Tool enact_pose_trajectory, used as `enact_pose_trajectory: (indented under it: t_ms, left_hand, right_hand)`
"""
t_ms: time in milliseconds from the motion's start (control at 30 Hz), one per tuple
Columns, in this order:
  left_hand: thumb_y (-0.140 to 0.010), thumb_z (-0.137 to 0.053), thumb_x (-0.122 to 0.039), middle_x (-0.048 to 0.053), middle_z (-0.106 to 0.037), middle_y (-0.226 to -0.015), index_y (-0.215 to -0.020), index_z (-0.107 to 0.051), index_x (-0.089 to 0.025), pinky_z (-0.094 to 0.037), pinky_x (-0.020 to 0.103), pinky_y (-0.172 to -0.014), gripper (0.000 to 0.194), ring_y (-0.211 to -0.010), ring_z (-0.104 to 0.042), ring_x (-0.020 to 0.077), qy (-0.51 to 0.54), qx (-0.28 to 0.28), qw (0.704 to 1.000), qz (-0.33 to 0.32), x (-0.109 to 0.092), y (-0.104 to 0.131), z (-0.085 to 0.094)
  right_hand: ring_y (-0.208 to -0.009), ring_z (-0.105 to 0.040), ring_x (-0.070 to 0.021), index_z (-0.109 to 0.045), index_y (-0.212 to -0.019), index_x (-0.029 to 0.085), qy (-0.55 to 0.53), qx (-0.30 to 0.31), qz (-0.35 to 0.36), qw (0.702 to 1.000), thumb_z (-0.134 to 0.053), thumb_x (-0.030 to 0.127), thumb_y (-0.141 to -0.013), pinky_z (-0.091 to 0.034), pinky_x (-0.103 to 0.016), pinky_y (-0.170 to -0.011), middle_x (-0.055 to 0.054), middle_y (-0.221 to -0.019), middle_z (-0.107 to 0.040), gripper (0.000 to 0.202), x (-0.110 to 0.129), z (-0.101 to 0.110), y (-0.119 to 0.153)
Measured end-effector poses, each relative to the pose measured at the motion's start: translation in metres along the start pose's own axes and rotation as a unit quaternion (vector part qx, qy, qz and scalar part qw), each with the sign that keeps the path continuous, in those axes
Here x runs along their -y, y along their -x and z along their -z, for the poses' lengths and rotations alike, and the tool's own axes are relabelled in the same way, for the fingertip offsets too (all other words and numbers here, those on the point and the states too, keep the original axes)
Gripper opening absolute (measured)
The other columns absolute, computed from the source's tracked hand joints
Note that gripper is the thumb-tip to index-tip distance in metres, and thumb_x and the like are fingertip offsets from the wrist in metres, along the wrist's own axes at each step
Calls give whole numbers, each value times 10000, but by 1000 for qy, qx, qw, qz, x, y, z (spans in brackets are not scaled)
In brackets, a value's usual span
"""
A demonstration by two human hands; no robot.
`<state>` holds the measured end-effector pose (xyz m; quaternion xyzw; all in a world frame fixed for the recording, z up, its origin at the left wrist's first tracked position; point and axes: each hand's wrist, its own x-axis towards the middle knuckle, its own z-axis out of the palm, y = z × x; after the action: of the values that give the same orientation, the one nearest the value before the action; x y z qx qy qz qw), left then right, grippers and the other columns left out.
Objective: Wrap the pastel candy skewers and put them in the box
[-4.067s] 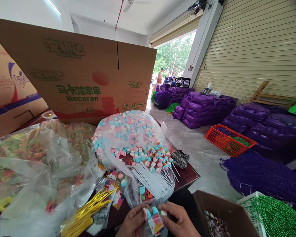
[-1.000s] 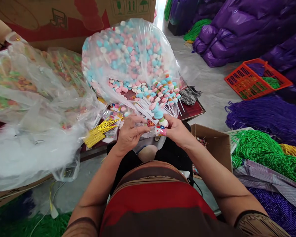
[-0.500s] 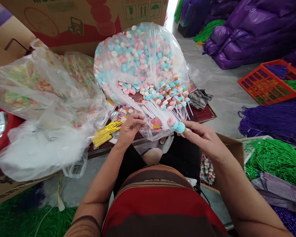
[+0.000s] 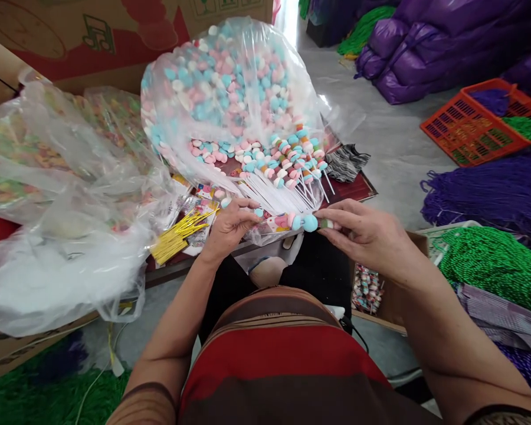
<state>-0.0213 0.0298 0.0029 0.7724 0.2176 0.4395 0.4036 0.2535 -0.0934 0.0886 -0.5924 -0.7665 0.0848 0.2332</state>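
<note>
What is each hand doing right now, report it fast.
Left hand: closed, pinching the end of the printed packet.
Right hand: closed, fingertips gripping one end of the marshmallow candy.

Red and dark-brown top (image 4: 269,354), striped brown band (image 4: 269,306), black trousers (image 4: 323,271), brown sleeves (image 4: 144,406) edged dark

We cannot see the right end of the candy row (image 4: 308,223), because the fingers of the right hand (image 4: 369,236) cover it, and we are not sure if the left hand (image 4: 232,227) grips the wrapper (image 4: 278,222), whose print is too small for us. The right forearm (image 4: 445,324) hides part of the lower box (image 4: 393,308), its contents (image 4: 367,289) too tiny to distinguish, while the top edge cuts the big carton (image 4: 128,35) and the purple bundles (image 4: 429,53).
</note>
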Motion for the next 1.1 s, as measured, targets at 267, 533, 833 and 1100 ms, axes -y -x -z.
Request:
enact_pose_trajectory:
  t_ms: [267,533,833,1100]
  left_hand:
    - [-937,-677,-330,87,-717,-1137,-955,-797,-254,-529,367,-969,142,-1089,-678,186,-71,40,997,-13,-5,-4,-4]
    - [-964,-631,-366,78,-732,-1098,-928,-786,-259,-506,382,-966,191,-1030,-671,190,-120,30,992,-24,-8,-4,-6]
    - [-964,-633,-372,63,-723,-1094,-934,-766,-251,-511,364,-967,182,-1057,-667,185,-125,-9,992,-9,1,-2,0]
    - [-973,-621,-336,54,-720,-1079,-942,-760,-268,-483,373,-948,158,-1038,-648,189,-170,-36,984,-39,2,-1,2]
  right_hand:
    - [-824,-647,-201,-746,-1128,302,88,19,9,996,-545,290,-1001,-405,-290,-567,-82,-1048,-733,238,10,3,0]
    - [-760,-678,-179,-718,-1240,212,-91,71,18,993,-588,366,-988,-534,-303,-669,-108,-1014,-740,323,2,-14,-9]
    - [-936,-729,-233,-718,-1247,239,-23,48,-11,999,-497,284,-1007,-580,-340,-759,-111,-1106,-763,329,-4,-16,-10]
    - [-690,-656,-172,-769,-1005,240,-49,52,-47,996,-599,323,-960,-513,-303,-642,-59,-853,-735,195,-5,-10,-10]
